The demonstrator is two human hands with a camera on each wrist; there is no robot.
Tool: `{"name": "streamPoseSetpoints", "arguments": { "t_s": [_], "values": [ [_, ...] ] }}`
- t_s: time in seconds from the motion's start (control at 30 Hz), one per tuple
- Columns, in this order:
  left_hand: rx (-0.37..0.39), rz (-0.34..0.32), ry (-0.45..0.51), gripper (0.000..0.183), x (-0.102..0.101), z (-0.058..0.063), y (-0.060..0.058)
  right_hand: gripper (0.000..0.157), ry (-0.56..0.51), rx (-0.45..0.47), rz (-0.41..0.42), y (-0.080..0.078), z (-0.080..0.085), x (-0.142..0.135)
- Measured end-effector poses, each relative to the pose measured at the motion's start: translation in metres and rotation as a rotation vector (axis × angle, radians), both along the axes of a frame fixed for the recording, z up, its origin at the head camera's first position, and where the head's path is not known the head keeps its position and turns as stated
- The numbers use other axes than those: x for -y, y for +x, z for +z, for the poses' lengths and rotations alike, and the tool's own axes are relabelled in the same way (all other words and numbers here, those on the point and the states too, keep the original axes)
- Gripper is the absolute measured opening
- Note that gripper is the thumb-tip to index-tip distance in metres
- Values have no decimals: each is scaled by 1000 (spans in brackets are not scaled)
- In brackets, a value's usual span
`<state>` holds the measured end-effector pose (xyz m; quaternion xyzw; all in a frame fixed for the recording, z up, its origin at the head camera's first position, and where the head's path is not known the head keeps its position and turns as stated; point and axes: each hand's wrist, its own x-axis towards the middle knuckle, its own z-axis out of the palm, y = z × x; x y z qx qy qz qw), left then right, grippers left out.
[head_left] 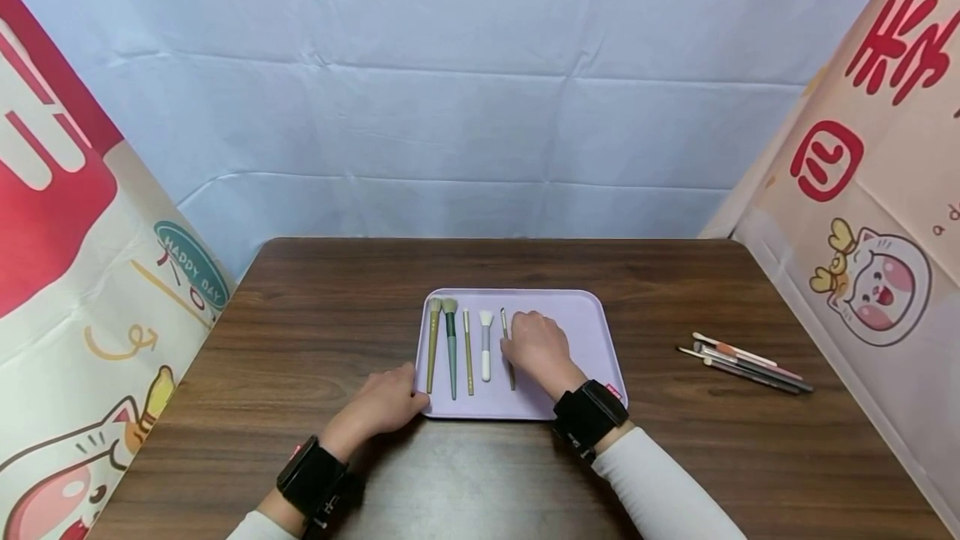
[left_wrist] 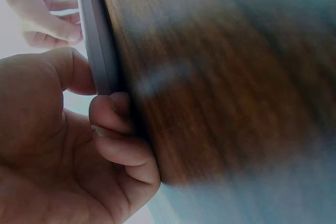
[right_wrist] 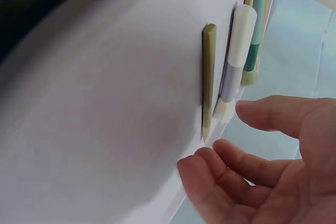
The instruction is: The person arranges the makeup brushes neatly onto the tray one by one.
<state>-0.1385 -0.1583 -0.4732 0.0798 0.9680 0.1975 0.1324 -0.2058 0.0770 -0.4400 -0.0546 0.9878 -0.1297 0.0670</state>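
On the lilac tray (head_left: 588,332), five brushes (head_left: 486,365) line up; the right hand (head_left: 538,344) hovers by the rightmost brush (right_wrist: 209,72), thumb and fingers parted. The left hand (head_left: 386,398) pinches the tray!

In the head view, the right fingers (head_left: 516,347) cover the middle of a slim brush (head_left: 512,377). In the left wrist view, the tabletop (left_wrist: 226,82) right of the left fingers (left_wrist: 126,150) is blurred, and the tray (left_wrist: 97,30) above them runs off the top edge.
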Motion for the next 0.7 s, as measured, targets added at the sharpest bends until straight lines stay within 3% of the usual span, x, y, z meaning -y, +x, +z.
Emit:
{"name": "streamPoseSetpoints", "arguments": {
  "t_s": [0.13,0.43,0.7],
  "values": [
    [5,1,2,21,0,0,0,23,26,-13,27,2,2,-6],
    [0,1,-6,21,1,-1,-1,44,77,-4,68,10,7,-22],
    [3,4,-7,21,0,0,1,56,73,-7,51,12,9,-45]
  ]
}}
